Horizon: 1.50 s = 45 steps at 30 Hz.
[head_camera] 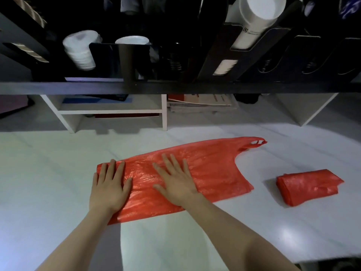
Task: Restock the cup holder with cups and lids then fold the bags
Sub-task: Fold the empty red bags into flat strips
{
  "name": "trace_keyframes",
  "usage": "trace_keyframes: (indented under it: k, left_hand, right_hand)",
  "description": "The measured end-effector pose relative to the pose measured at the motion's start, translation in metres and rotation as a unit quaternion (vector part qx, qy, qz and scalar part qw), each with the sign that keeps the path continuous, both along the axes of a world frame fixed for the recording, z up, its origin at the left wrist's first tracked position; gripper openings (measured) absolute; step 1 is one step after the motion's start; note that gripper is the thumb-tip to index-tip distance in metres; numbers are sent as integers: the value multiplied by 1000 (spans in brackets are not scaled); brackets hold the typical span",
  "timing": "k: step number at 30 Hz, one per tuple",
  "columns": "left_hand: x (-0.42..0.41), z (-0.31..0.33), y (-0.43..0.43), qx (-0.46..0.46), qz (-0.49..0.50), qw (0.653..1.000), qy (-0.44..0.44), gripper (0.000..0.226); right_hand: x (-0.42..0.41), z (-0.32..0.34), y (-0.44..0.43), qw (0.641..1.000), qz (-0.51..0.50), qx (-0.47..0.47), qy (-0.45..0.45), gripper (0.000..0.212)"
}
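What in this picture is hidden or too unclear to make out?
Head view only:
- Bag: the parts under the left hand and right hand are covered.
- Folded bag: its inner layers and handles are tucked out of sight.
- Cup holder: most slots are too dark to tell how full they are.
- Cups: the print is too small to read.
- Papers: the shelf edge cuts them off.

Bare table (pixel 48 173) lies open left (and near); folded bag (pixel 308 186) blocks the right.
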<state>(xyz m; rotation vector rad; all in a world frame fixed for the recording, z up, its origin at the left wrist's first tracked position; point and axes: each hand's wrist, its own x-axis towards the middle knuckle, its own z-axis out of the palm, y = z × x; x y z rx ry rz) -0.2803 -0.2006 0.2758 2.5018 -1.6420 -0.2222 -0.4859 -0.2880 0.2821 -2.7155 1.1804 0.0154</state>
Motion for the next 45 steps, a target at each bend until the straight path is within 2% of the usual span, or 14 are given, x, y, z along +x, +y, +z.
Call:
trace_keyframes:
  k: [3,7,10,15,19,21,24,27,29,31,35,38,42,45]
  left_hand:
    - [1,-1,1,2,0,1000,-2,82]
    - [2,-4,0,7,-2,1000,-18,81]
    - [2,-3,0,11,0,1000,-16,81]
    - [0,-1,-1,21,1,1000,-16,82]
    - [-1,1,0,26,2,999,-20,83]
    - [-1,2,0,28,2,999,-19,83]
    - [-3,3,-1,34,5,999,-17,80]
    - [-11,5,-2,39,30,999,-4,70]
    - [-23,8,-3,44,62,997,15,64]
    - [-43,10,-6,44,92,993,51,63]
    - [-83,23,-16,34,126,983,127,64]
    - [-86,35,-21,81,60,990,99,55]
    - [-77,41,-11,115,-1,993,28,54]
    - [-76,41,-2,102,3,993,56,52]
  right_hand:
    - [-42,-8,-30,993,-121,1,1,67]
    - [-130,-7,-80,957,-290,7,25,70]
    - [-175,-4,-102,938,-343,34,40,77]
    - [-176,0,-107,934,-352,56,35,77]
    - [-157,21,-78,932,-356,-45,-58,71]
    - [-143,30,-51,933,-343,-65,-92,68]
    - [-111,29,5,960,-271,-36,-68,62]
    - [-87,25,58,981,-153,-39,-111,46]
    - [-87,21,72,985,-117,-45,-121,36]
    - [-99,20,67,984,-141,-32,-100,35]
    - [-142,20,42,965,-261,-23,-9,48]
    - [-157,28,40,949,-314,-16,-33,50]
    - [-140,23,71,962,-244,-20,-124,48]
    - [-126,12,92,974,-180,22,-138,52]
